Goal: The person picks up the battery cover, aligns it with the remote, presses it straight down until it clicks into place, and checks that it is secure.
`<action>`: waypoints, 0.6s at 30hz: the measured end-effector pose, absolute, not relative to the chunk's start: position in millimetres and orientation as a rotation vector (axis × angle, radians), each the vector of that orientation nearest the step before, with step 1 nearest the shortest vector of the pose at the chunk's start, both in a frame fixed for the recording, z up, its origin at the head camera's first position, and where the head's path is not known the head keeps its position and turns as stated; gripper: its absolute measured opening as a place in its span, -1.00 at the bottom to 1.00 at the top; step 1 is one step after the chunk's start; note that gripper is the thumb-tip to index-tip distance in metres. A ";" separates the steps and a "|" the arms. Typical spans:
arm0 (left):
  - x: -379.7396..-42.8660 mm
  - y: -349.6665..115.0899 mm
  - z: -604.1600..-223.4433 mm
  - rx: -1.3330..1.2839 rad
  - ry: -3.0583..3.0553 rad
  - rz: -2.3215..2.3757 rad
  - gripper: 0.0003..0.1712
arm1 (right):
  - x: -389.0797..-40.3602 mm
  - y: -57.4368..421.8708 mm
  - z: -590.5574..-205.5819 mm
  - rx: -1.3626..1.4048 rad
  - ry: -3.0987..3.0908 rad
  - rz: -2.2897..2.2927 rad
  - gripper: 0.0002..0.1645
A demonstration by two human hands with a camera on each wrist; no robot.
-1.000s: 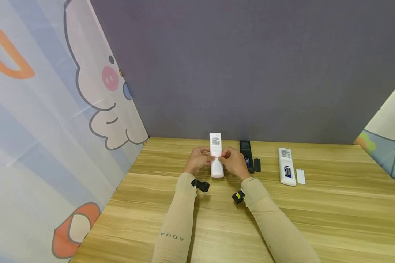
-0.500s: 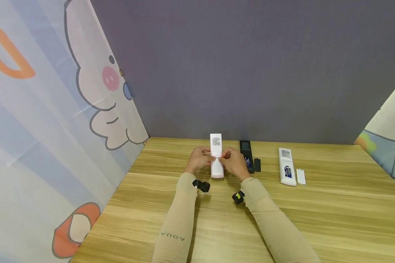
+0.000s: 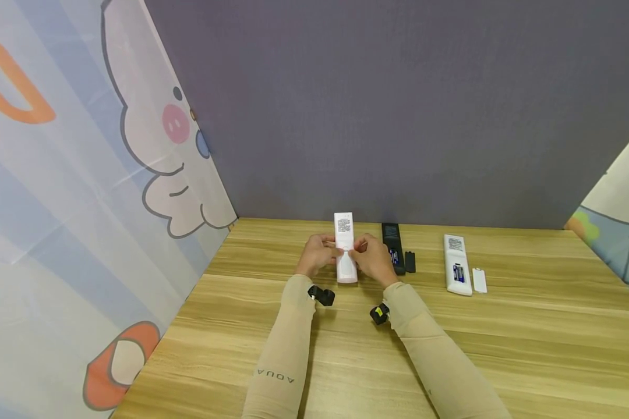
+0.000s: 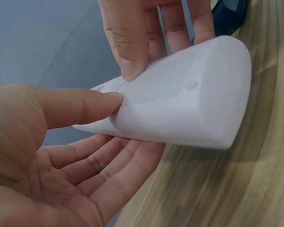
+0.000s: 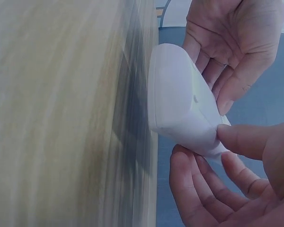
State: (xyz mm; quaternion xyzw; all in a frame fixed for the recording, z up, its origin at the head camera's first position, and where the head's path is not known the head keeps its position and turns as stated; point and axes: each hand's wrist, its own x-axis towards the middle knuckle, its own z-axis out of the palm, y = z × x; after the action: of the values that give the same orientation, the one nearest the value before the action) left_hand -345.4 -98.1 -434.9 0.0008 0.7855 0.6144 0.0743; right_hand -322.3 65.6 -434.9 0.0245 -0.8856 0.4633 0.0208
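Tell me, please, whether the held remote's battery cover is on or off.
On: the left wrist view shows the cover lying on the remote; whether fully latched, I cannot tell.

We are counting two white remotes, one black remote, two loose covers and at least three batteries.

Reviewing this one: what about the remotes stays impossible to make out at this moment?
Front face of the held white remote: turned away from the camera, head view.
Any batteries inside it: hidden under its cover, head view.
Text on its label: too small, head view.
Rest of the black remote: cut off by the top edge, left wrist view.
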 end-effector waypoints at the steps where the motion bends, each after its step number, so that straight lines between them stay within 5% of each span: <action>1: -345.2 -97.9 -434.8 0.002 2.360 1.843 -0.54 | -322.7 65.8 -434.7 0.072 -2.751 1.444 -0.78; 18: -343.4 -97.3 -436.3 -0.036 2.446 1.809 -0.52 | -328.0 66.9 -438.0 0.105 -2.824 1.545 -0.52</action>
State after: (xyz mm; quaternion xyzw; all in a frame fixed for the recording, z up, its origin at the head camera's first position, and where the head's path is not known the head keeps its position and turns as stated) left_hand -343.4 -97.3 -436.3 -0.0119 0.8030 0.5938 0.0496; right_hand -328.0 66.9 -438.0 0.0325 -0.8762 0.4792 -0.0394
